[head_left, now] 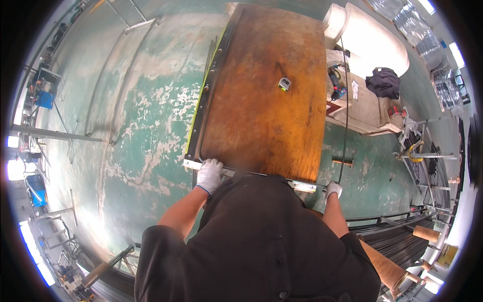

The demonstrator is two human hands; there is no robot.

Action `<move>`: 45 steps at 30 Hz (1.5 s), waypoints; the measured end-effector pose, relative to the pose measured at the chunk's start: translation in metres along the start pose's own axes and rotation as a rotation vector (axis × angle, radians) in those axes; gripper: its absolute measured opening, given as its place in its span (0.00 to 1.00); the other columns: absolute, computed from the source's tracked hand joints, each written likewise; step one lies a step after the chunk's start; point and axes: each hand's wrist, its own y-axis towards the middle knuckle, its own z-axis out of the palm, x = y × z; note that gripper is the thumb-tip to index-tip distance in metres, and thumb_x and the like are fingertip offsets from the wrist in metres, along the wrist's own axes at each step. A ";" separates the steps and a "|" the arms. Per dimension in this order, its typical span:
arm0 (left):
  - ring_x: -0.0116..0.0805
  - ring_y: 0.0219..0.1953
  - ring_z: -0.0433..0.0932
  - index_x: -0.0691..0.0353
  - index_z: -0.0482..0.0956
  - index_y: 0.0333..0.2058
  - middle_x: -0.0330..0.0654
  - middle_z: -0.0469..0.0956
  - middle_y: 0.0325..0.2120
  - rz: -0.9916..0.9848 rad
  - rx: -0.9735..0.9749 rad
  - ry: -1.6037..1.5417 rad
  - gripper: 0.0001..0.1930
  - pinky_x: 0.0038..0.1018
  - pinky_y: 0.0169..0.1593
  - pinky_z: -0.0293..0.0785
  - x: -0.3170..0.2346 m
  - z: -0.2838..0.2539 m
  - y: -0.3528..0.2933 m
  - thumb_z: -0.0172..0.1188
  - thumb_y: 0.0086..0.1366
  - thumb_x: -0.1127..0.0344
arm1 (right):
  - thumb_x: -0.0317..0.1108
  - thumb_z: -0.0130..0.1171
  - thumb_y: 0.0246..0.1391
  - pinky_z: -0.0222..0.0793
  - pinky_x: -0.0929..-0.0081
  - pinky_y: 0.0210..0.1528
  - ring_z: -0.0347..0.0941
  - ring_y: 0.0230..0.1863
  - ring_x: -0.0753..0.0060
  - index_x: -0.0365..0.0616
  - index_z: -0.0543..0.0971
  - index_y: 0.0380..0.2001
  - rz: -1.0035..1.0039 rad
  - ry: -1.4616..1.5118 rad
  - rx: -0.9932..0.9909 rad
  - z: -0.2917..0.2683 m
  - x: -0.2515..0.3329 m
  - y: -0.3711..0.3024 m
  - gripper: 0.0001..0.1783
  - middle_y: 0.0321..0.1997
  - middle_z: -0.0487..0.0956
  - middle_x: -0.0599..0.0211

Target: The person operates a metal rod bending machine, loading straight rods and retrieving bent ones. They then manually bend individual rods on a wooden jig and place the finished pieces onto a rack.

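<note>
A thin dark rod (346, 116), bent at its corners, runs along the near edge of a brown wooden worktable (271, 116). One long leg lies by the table's left side; the other stretches away past its right side. My left hand (210, 176), in a white glove, is closed over the rod near the table's near left corner. Off the near right corner, my gloved right hand (333, 190) is closed on the rod at its other bend. A tape measure (285, 84) rests on the tabletop. My torso hides part of the near edge.
A rail with a yellow-green edge (200, 100) lines the table's left side. To the right, a low bench (359, 118) carries a power drill (338, 90), dark cloth (383, 82) and large white rolls (377, 40). Racks of dark rods (402, 234) stand at the lower right.
</note>
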 end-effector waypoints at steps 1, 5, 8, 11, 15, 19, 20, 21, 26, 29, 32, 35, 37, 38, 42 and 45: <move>0.49 0.51 0.76 0.57 0.82 0.40 0.47 0.78 0.41 -0.003 0.005 0.010 0.11 0.43 0.54 0.77 0.000 0.000 0.001 0.65 0.58 0.63 | 0.38 0.51 0.63 0.76 0.53 0.35 0.81 0.40 0.50 0.42 0.78 0.46 0.040 0.050 0.022 0.000 0.000 -0.002 0.14 0.41 0.80 0.53; 0.49 0.49 0.77 0.57 0.82 0.38 0.47 0.78 0.40 -0.005 0.008 0.034 0.09 0.43 0.53 0.77 -0.003 -0.004 0.000 0.63 0.59 0.63 | 0.34 0.50 0.63 0.78 0.53 0.26 0.82 0.33 0.53 0.42 0.77 0.41 0.085 0.108 0.056 0.001 0.004 -0.007 0.10 0.36 0.79 0.55; 0.49 0.48 0.77 0.57 0.83 0.37 0.47 0.78 0.40 -0.005 0.007 0.036 0.08 0.43 0.52 0.78 -0.005 -0.010 0.001 0.62 0.59 0.64 | 0.31 0.52 0.61 0.78 0.52 0.32 0.82 0.35 0.51 0.39 0.77 0.43 -0.075 -0.101 -0.033 0.002 0.006 -0.006 0.10 0.39 0.80 0.54; 0.48 0.48 0.78 0.57 0.83 0.37 0.47 0.78 0.39 -0.003 0.023 0.037 0.08 0.43 0.51 0.79 -0.006 -0.011 0.004 0.63 0.58 0.64 | 0.31 0.56 0.60 0.78 0.52 0.43 0.81 0.41 0.47 0.34 0.78 0.48 -0.474 -0.492 -0.200 0.000 0.010 0.017 0.15 0.44 0.82 0.52; 0.48 0.48 0.78 0.57 0.83 0.36 0.47 0.78 0.39 -0.004 0.058 0.061 0.09 0.42 0.50 0.79 -0.005 -0.014 0.004 0.64 0.57 0.64 | 0.43 0.69 0.55 0.70 0.53 0.64 0.77 0.61 0.46 0.35 0.76 0.61 -0.453 -0.274 0.062 0.010 0.041 0.018 0.34 0.64 0.78 0.46; 0.48 0.49 0.78 0.56 0.84 0.37 0.47 0.78 0.40 -0.009 0.076 0.063 0.22 0.42 0.55 0.77 0.001 0.000 0.008 0.70 0.54 0.45 | 0.47 0.68 0.58 0.71 0.56 0.61 0.78 0.57 0.48 0.35 0.78 0.59 -0.193 0.006 0.004 0.015 0.048 0.042 0.33 0.59 0.81 0.48; 0.48 0.49 0.78 0.56 0.84 0.37 0.47 0.78 0.40 -0.008 0.067 0.071 0.22 0.42 0.55 0.77 0.003 0.002 0.007 0.70 0.54 0.45 | 0.48 0.68 0.59 0.72 0.56 0.58 0.79 0.54 0.49 0.35 0.79 0.58 -0.186 0.021 -0.017 0.017 0.049 0.033 0.31 0.56 0.82 0.50; 0.48 0.49 0.78 0.56 0.84 0.37 0.47 0.78 0.40 -0.008 0.059 0.079 0.21 0.42 0.55 0.77 0.004 0.004 0.006 0.70 0.54 0.45 | 0.48 0.68 0.60 0.74 0.56 0.55 0.80 0.51 0.51 0.34 0.80 0.56 -0.179 0.036 -0.037 0.020 0.051 0.018 0.30 0.53 0.84 0.51; 0.48 0.50 0.78 0.56 0.84 0.38 0.47 0.79 0.40 -0.021 0.052 0.078 0.21 0.41 0.55 0.77 0.005 0.010 0.005 0.70 0.54 0.46 | 0.48 0.68 0.60 0.73 0.57 0.39 0.77 0.35 0.61 0.36 0.81 0.45 -0.174 0.071 -0.014 0.019 0.056 -0.007 0.23 0.37 0.82 0.57; 0.48 0.50 0.78 0.56 0.84 0.38 0.47 0.78 0.40 -0.024 0.065 0.081 0.20 0.41 0.55 0.77 0.003 0.007 0.005 0.69 0.55 0.47 | 0.48 0.68 0.60 0.74 0.57 0.42 0.79 0.38 0.60 0.36 0.82 0.46 -0.188 0.046 -0.027 0.018 0.053 0.004 0.24 0.41 0.83 0.56; 0.48 0.50 0.78 0.56 0.84 0.38 0.47 0.78 0.40 -0.011 0.067 0.075 0.20 0.41 0.55 0.77 0.000 0.001 0.006 0.69 0.55 0.47 | 0.48 0.68 0.60 0.74 0.56 0.53 0.80 0.48 0.56 0.34 0.81 0.53 -0.201 0.009 -0.052 0.015 0.048 0.033 0.29 0.51 0.83 0.52; 0.49 0.48 0.78 0.56 0.83 0.37 0.47 0.78 0.39 -0.010 0.021 0.055 0.12 0.42 0.51 0.79 -0.002 -0.004 0.003 0.66 0.56 0.59 | 0.49 0.68 0.60 0.70 0.57 0.63 0.77 0.58 0.53 0.34 0.79 0.59 -0.181 0.017 -0.037 0.021 0.048 0.029 0.33 0.60 0.81 0.49; 0.49 0.48 0.78 0.56 0.83 0.36 0.47 0.78 0.39 -0.014 0.003 0.038 0.08 0.43 0.50 0.80 -0.004 -0.007 0.002 0.64 0.56 0.64 | 0.49 0.69 0.59 0.68 0.57 0.65 0.76 0.61 0.53 0.34 0.78 0.61 -0.179 0.031 -0.026 0.021 0.049 0.017 0.34 0.63 0.79 0.48; 0.49 0.48 0.78 0.56 0.83 0.36 0.47 0.78 0.39 -0.017 0.004 0.031 0.08 0.43 0.50 0.80 -0.004 -0.009 0.002 0.64 0.56 0.65 | 0.49 0.69 0.59 0.68 0.57 0.65 0.76 0.61 0.53 0.34 0.78 0.60 -0.190 0.033 -0.023 0.020 0.050 0.012 0.34 0.63 0.79 0.48; 0.49 0.48 0.78 0.56 0.83 0.36 0.47 0.78 0.39 -0.007 0.013 0.041 0.08 0.44 0.49 0.80 -0.002 -0.007 0.003 0.64 0.56 0.65 | 0.50 0.69 0.59 0.67 0.56 0.67 0.75 0.62 0.52 0.34 0.79 0.60 -0.133 0.086 0.025 0.020 0.056 -0.017 0.35 0.64 0.79 0.48; 0.49 0.48 0.78 0.56 0.83 0.36 0.47 0.78 0.39 -0.004 0.025 0.049 0.08 0.43 0.49 0.80 -0.003 -0.008 0.004 0.64 0.56 0.65 | 0.50 0.69 0.59 0.67 0.56 0.66 0.76 0.61 0.52 0.34 0.79 0.60 -0.192 -0.014 -0.015 0.016 0.056 -0.010 0.35 0.64 0.79 0.48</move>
